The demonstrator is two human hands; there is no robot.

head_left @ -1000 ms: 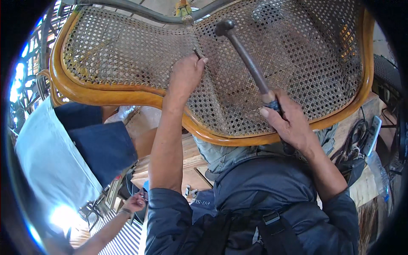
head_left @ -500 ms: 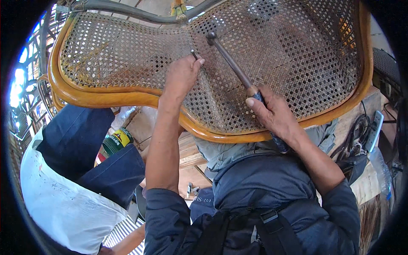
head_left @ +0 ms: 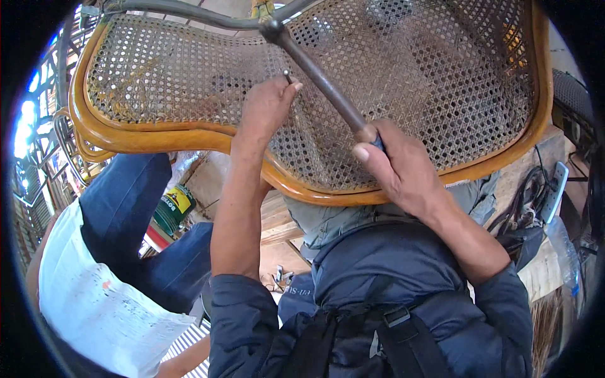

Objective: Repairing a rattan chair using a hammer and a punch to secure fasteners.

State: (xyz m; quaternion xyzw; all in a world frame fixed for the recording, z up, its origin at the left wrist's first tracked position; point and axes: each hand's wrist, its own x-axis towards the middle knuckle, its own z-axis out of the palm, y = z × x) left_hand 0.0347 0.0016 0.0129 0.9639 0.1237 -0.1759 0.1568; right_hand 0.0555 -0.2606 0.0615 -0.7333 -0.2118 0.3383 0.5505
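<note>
Workshop clutter below, co-worker (head_left: 107, 277) lower left | cane seat (head_left: 378, 82) fills upper frame | left hand (head_left: 265, 110) upper centre, fingers pinching small pin (head_left: 287, 77) against weave | right hand (head_left: 397, 167) right of centre, fist wrapped around hammer (head_left: 318, 75) handle, head top centre.

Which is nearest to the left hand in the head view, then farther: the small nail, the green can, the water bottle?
1. Small nail, pinched at the fingertips of the left hand.
2. Green can, below left, under the seat frame.
3. Water bottle, far right.
</note>
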